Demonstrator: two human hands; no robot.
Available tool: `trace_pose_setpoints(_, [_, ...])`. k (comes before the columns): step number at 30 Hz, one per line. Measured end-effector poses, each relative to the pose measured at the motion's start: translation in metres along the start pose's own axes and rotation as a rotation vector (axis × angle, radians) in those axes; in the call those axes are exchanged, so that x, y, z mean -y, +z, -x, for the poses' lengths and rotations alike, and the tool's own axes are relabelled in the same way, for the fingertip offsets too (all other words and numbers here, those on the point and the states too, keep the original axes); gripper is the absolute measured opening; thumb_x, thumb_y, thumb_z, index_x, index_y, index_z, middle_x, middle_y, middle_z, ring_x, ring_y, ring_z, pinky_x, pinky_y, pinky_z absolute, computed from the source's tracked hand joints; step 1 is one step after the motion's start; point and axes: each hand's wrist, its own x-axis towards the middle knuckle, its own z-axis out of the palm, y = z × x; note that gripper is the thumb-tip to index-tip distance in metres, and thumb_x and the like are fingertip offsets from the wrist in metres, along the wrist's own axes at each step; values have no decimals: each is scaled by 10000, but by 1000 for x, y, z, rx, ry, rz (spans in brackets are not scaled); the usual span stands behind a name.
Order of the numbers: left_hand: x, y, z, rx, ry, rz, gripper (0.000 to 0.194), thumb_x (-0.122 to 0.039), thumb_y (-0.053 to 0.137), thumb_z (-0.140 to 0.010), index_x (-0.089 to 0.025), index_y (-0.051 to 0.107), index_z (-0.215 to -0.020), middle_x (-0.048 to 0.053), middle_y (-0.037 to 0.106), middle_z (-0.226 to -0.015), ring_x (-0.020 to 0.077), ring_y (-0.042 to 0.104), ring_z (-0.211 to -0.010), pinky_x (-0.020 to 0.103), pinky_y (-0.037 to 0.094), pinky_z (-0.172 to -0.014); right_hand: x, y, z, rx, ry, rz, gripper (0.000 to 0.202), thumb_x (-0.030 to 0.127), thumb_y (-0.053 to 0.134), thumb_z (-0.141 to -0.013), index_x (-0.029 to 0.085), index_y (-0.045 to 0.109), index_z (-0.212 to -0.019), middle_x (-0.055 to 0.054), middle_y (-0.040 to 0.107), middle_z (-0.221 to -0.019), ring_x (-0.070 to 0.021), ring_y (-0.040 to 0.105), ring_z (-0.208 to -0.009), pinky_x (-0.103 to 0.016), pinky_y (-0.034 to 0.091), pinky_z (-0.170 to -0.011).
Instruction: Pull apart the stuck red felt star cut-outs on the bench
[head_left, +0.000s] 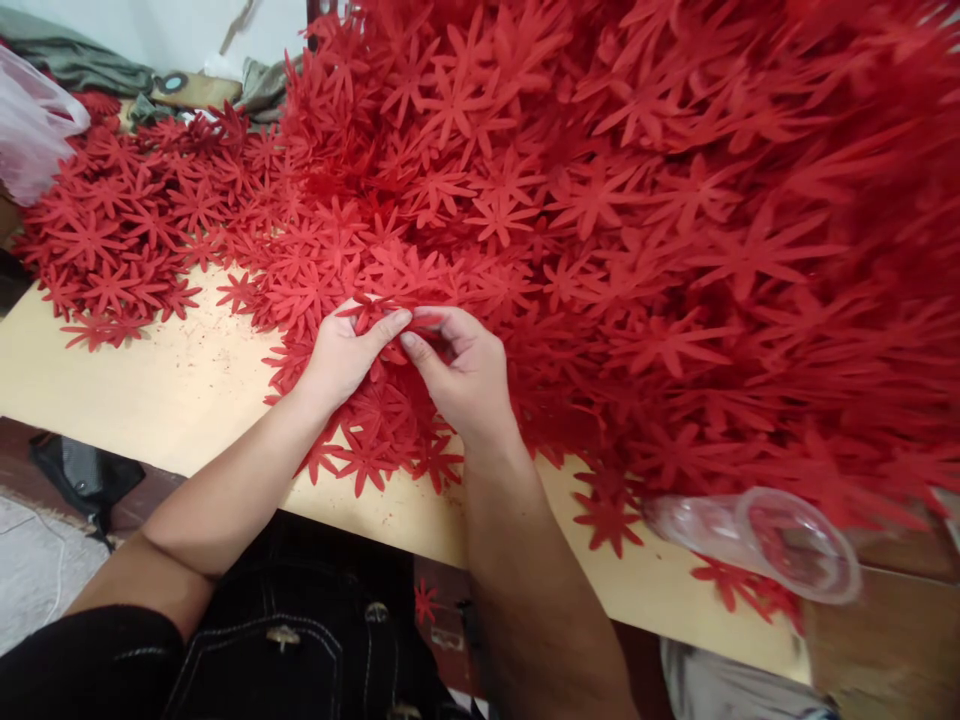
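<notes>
Both of my hands meet over a large heap of red flower-shaped cutouts (pixel 502 212) with several narrow petals each. My left hand (pixel 346 352) pinches a red flower cutout (pixel 367 312) between its thumb and fingers. Close against it, my right hand (pixel 469 370) has its thumb and forefinger pressed together on a petal at the right side of the same piece, as far as can be seen. The fingertips touch or nearly touch. Below the wrists, more cutouts lie loose on the pale table (pixel 232 400).
A clear plastic cup (pixel 799 545) lies on its side at the table's right end, near a cardboard box (pixel 885 640). A smaller pile of cutouts (pixel 112 240) and a whitish plastic bag (pixel 34 125) are at the left. A black bag (pixel 86 475) hangs below the table edge.
</notes>
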Motion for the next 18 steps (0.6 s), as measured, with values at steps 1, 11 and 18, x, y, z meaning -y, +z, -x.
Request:
trace_pose_setpoints(1, [0, 0, 1, 11, 0, -6, 280, -417, 739, -669, -164, 628, -717, -46, 633, -588, 54, 545, -509, 194, 460, -559, -1, 0, -1, -35, -1, -3, 191, 347, 629, -783, 192, 607, -893, -24, 675, -838, -140, 641, -775, -314, 529, -759])
trace_pose_setpoints(11, [0, -4, -2, 93, -25, -12, 433, -585, 641, -698, -153, 626, -666, -5, 648, -640, 95, 583, -637, 221, 463, -667, -20, -14, -8, -439, -95, 115, 308, 429, 577, -810, 247, 589, -1058, -73, 577, -1097, -192, 591, -993, -399, 513, -860])
trace_pose_setpoints(18, [4, -4, 3, 213, 38, -331, 494, -614, 533, -767, -175, 494, -544, -43, 454, -481, 70, 400, -477, 231, 332, -517, 0, -8, -2, -66, -100, 100, 290, 465, 572, -812, 247, 653, -984, -51, 665, -1021, -207, 607, -1032, -438, 473, -967])
